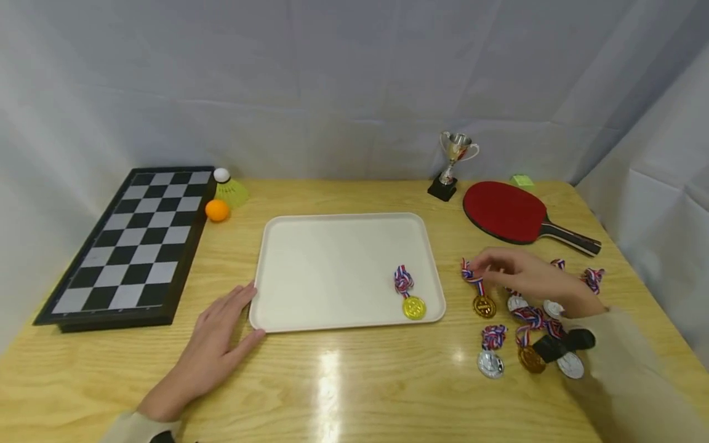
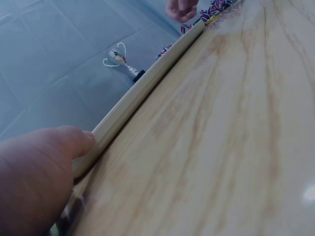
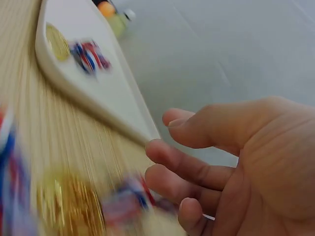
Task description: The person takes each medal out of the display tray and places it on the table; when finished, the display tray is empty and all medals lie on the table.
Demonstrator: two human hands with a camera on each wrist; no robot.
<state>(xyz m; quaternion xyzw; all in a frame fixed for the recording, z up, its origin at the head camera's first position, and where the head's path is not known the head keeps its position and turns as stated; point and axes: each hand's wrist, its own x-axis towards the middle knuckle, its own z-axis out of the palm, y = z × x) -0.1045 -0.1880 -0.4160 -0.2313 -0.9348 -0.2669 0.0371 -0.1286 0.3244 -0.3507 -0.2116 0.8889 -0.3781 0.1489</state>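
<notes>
A white tray (image 1: 338,271) lies mid-table, with a gold medal (image 1: 413,307) and its bunched striped ribbon inside at the front right. My left hand (image 1: 218,344) rests at the tray's front left corner, fingers extended along the rim; its thumb touches the edge in the left wrist view. Right of the tray, my right hand (image 1: 523,274) hovers above the ribbon of another gold medal (image 1: 484,306). In the right wrist view, its fingers (image 3: 182,182) are loosely bent, nothing visible between them, and that medal is blurred below. Several silver and bronze-coloured medals (image 1: 532,359) lie beneath and in front of this hand.
A folded chessboard (image 1: 135,240) stands at left, beside a shuttlecock (image 1: 232,191) and an orange ball (image 1: 217,210). Behind the medals are a trophy cup (image 1: 455,160), a red table tennis bat (image 1: 506,212) and a small green block (image 1: 522,180). White curtains (image 1: 354,92) border the table.
</notes>
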